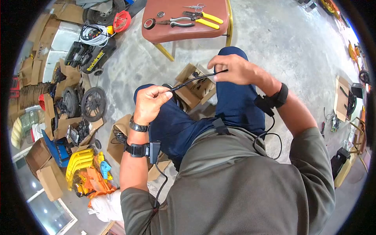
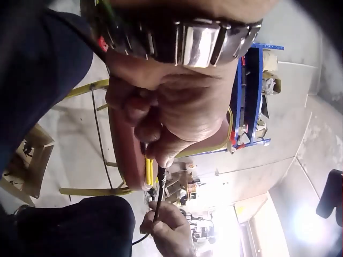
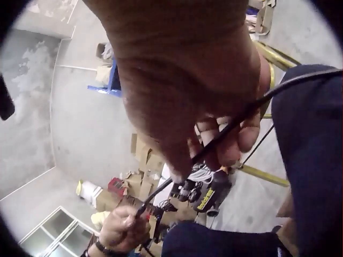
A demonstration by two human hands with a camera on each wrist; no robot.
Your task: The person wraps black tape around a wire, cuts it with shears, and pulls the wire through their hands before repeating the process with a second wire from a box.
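Observation:
A thin black cable [image 1: 194,79] stretches between the two hands, over the person's lap. My left hand [image 1: 148,105] pinches its left end part between thumb and fingers; in the left wrist view the cable [image 2: 160,194] runs out from the thumb tip. Farther along, my right hand [image 1: 237,70] holds the cable with thumb and fingers, and a short piece shows beyond the thumb. From the right wrist, the cable [image 3: 297,82] crosses the finger undersides and leads down to the left hand [image 3: 120,231].
Ahead stands a brown padded stool [image 1: 164,8] with yellow legs. On it lie pliers [image 1: 182,24], a yellow-handled tool [image 1: 209,21], scissors [image 1: 196,7] and a tape roll [image 1: 149,24]. An open cardboard box [image 1: 190,98] sits between the knees. Wheels [image 1: 93,104] and cartons crowd the left floor.

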